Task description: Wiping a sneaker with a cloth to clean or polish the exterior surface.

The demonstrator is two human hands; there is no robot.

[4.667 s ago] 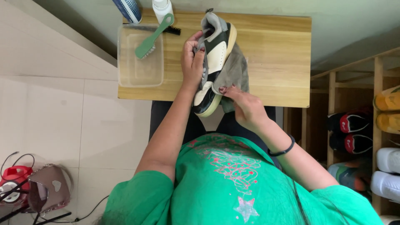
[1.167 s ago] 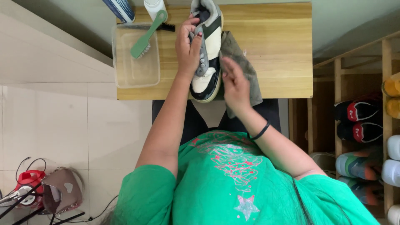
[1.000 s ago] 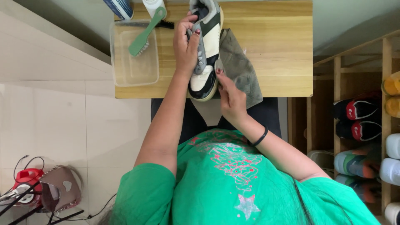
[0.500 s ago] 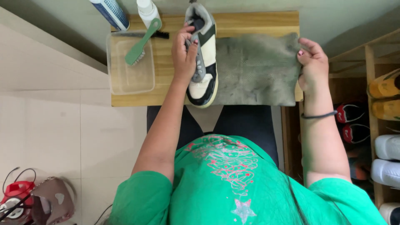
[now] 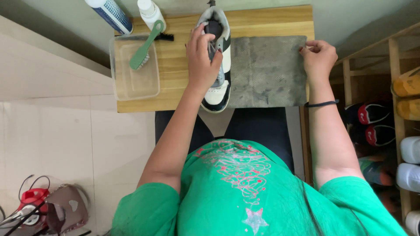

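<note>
Sneaker held, cloth spread beside it.
Your left hand (image 5: 202, 61) wraps the sneaker (image 5: 217, 61), its long axis running away from you on the table (image 5: 271, 19). Just right of the sneaker lies the grey cloth (image 5: 267, 72), touching it; your right hand (image 5: 318, 59) pinches its far corner.

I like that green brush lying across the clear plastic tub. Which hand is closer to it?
Left. The left hand grips the black-and-white sneaker right beside the green brush; the right hand is far across, pinching the grey cloth.
</note>
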